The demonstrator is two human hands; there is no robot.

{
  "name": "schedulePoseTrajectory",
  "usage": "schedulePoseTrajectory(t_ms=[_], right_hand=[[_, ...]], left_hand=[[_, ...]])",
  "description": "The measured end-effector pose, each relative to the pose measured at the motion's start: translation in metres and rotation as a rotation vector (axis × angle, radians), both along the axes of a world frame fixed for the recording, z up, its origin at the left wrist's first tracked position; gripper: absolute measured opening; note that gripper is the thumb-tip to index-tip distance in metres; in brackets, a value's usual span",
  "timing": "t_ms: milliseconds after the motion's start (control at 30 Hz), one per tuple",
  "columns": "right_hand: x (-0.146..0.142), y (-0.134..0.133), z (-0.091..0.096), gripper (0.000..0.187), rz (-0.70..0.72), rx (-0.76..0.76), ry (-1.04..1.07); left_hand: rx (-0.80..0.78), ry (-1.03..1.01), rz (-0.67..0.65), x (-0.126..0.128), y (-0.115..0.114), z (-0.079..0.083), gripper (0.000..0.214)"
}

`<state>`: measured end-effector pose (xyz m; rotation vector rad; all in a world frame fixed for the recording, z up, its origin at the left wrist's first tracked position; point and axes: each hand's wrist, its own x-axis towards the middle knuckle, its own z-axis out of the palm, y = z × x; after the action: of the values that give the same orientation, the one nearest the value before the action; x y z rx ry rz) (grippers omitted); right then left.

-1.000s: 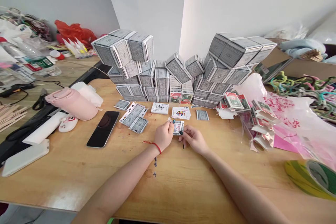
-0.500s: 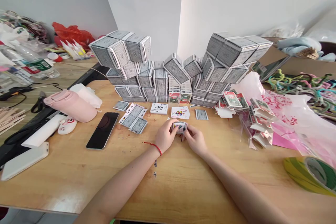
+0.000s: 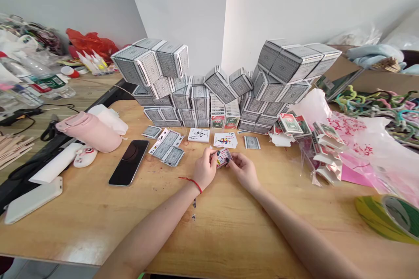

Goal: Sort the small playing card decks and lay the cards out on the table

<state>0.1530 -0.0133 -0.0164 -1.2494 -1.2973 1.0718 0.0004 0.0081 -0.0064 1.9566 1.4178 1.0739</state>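
Between my hands is a playing card (image 3: 223, 157), tilted, its printed face partly covered by fingers. My left hand (image 3: 205, 168), with a red cord at the wrist, pinches its left side. The thumb and fingers of my right hand (image 3: 245, 172) close on its right side. Just beyond lie a face-up stack of cards (image 3: 198, 135) with a joker on top and a looser joker pile (image 3: 225, 140). One card (image 3: 252, 142) rests face down to the right. Patterned cards (image 3: 167, 147) spread out at the left, some joined edge to edge.
Stacked boxes folded from cards (image 3: 163, 83) rise along the back, with more card boxes (image 3: 278, 78) at right. A phone (image 3: 128, 162), pink bottle (image 3: 90, 130) and white power bank (image 3: 33, 199) lie left. Opened card cartons (image 3: 325, 152) and a tape roll (image 3: 389, 218) sit right.
The card between my hands has turned from lying level to slanted, with more of its face showing. My right fingers have shifted slightly on it. The things on the table stay put.
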Motion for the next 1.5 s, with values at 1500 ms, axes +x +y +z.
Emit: schedulePoseTrajectory(t_ms=[1500], right_hand=[[0.008, 0.000, 0.009, 0.022, -0.098, -0.088, 0.343]], left_hand=[[-1.039, -0.847, -0.652, -0.024, 0.023, 0.014, 0.026]])
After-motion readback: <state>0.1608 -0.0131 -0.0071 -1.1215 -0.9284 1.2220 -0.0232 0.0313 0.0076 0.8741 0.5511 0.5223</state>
